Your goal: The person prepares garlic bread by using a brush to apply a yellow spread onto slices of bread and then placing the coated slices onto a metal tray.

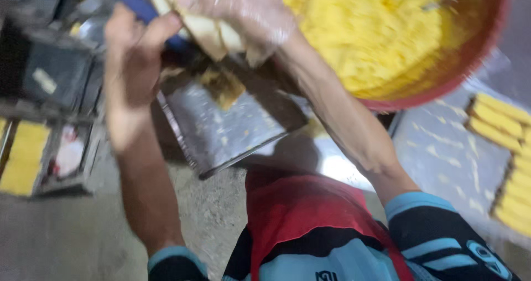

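Note:
My left hand (133,60) grips a blue handle (138,4) at the top left, above a metal tray (232,129) speckled with yellow crumbs. My right hand (249,16), in a thin clear glove, is closed on a pale yellow slab of dough (207,29) over the tray's upper end. The frame is blurred by motion. Right beside that hand a large red bowl (470,54) is heaped with yellow crumbly dough (370,32).
Rows of yellow bars (506,165) lie on a grey surface at the right edge. A dark metal press frame (55,76) stands at the left, with a yellow block (22,159) below it. Grey floor shows beneath my arms.

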